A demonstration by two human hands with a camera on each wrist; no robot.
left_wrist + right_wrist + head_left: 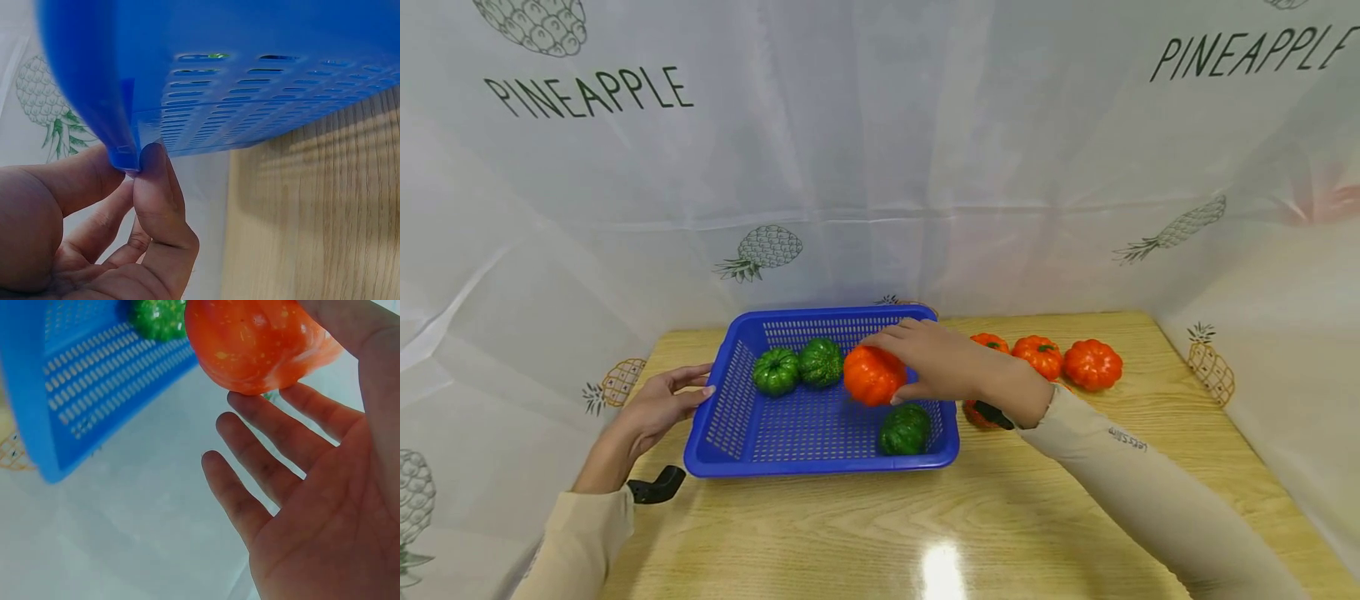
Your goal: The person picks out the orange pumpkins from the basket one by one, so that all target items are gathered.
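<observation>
My left hand (658, 410) pinches the left rim of a blue plastic basket (820, 467); the left wrist view shows thumb and finger on the rim's edge. Over the basket's right half, my right hand (936, 358) holds an orange-red toy pumpkin (874, 377) between thumb and fingers. In the right wrist view that pumpkin sits between thumb and forefinger, while the other fingers (240, 494) spread out. Inside the basket, two green pumpkins (777, 372) lie side by side at the back left. A darker green pumpkin (905, 429) rests in the front right corner.
Right of the basket, several orange-red pumpkins (1093, 364) lie on the wooden table (820, 533), some partly hidden by the right arm. A white curtain (865, 150) with pineapple prints hangs behind and at the sides.
</observation>
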